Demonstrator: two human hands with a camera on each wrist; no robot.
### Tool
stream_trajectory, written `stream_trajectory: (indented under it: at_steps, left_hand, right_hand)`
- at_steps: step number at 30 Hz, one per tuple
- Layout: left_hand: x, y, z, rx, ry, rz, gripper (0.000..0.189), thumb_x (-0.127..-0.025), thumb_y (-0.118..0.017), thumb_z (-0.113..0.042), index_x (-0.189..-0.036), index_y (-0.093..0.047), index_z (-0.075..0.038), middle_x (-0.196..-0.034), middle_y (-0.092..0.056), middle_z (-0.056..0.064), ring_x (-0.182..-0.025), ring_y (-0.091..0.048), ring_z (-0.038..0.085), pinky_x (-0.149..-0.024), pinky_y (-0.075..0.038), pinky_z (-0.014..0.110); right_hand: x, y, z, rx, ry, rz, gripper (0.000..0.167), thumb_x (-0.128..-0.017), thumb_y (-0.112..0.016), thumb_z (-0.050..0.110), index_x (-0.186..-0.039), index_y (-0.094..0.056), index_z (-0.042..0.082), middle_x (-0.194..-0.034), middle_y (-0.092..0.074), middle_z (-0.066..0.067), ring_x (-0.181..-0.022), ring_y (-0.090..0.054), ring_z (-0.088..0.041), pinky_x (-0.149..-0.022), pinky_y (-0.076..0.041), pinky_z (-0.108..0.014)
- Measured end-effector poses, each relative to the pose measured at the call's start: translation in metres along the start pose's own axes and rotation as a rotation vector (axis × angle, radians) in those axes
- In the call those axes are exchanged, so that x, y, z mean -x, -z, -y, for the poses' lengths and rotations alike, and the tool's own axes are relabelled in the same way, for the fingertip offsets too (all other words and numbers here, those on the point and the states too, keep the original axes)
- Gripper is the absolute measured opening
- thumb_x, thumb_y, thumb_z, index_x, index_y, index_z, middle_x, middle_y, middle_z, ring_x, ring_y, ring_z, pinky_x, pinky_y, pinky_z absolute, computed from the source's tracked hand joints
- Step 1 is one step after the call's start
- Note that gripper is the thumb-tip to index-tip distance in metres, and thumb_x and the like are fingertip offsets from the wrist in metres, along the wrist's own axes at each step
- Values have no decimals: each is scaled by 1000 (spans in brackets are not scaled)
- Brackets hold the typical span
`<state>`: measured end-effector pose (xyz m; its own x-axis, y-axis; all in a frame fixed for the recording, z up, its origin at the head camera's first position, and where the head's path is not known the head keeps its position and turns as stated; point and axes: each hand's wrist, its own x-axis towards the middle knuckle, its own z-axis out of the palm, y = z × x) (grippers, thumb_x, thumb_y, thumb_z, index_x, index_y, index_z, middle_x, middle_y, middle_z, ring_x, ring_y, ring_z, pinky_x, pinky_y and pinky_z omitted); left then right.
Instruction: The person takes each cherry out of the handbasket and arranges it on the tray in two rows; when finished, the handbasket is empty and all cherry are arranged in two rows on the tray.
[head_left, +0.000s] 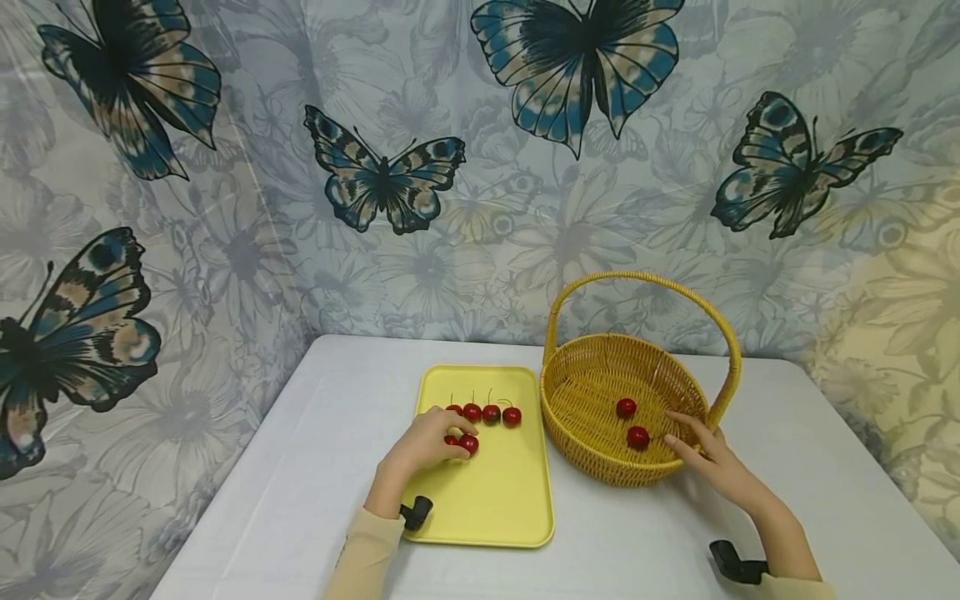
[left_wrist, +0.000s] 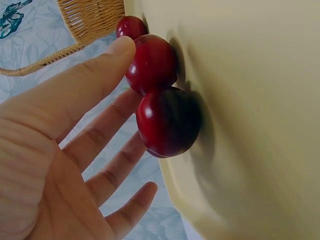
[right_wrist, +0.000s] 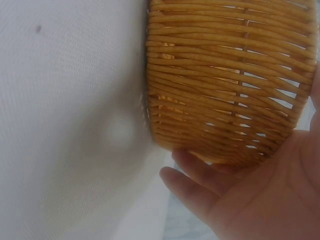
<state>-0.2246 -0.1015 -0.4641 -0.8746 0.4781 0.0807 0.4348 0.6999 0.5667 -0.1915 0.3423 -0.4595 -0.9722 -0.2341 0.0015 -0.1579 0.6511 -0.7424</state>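
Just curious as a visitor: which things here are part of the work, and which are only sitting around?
In use:
cherries on the yellow tray
wicker basket holding two cherries
left hand
right hand

Just there:
white table
butterfly curtain

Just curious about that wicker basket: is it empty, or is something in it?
Not empty: the basket holds two red cherries, while the right hand rests on its rim.
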Motion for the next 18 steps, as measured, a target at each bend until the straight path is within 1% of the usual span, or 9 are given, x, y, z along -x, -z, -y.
stream_trajectory:
  at_steps: [1, 4, 9, 12, 15, 18]
  left_hand:
    - [0, 0, 0, -7, -14, -7, 29, -75, -77, -19, -103, -71, -15, -100, -69, -4, -93, -56, 22, -75, -46, 29]
    - [1, 0, 0, -10, -26, -14, 29, -76, -77, -18, -103, -71, -14, -100, -69, -3, -93, -57, 23, -74, -46, 29]
    - [2, 4, -4, 7, 6, -1, 29, -77, -75, -19, -105, -71, -15, -103, -68, -4, -96, -58, 23, -78, -47, 29]
    - [2, 6, -7, 2, 9, 0, 29, -78, -75, -20, -106, -70, -16, -104, -68, -5, -97, -58, 22, -80, -48, 30]
    - [2, 7, -10, 12, 6, 0, 29, -78, -75, -21, -107, -70, -17, -105, -67, -6, -100, -58, 20, -85, -46, 32]
    - [1, 8, -14, 36, -13, 7, 30, -79, -74, -20, -109, -69, -17, -107, -67, -5, -104, -57, 20, -95, -42, 36]
  right_hand:
    - [0, 0, 0, 1, -3, 1, 54, -98, -45, 30, -142, -28, 4, -142, -7, -38, -127, -6, -59, -81, -24, -77]
    - [0, 0, 1, 2, -7, 4, 54, -98, -44, 30, -142, -27, 3, -141, -7, -39, -127, -6, -59, -80, -24, -77]
    - [0, 0, 2, 4, -3, -1, 54, -98, -45, 29, -143, -27, 3, -141, -7, -39, -126, -5, -59, -80, -23, -77]
    - [0, 0, 3, 4, 0, -5, 54, -98, -45, 29, -143, -27, 4, -141, -7, -39, -127, -5, -60, -81, -23, -77]
    - [0, 0, 3, 2, 5, -10, 53, -98, -45, 28, -142, -28, 4, -141, -7, -39, -127, -5, -60, -81, -22, -77]
    - [0, 0, 2, -2, 10, -14, 53, -98, -45, 27, -142, -28, 3, -141, -7, -38, -126, -5, -59, -81, -22, -77]
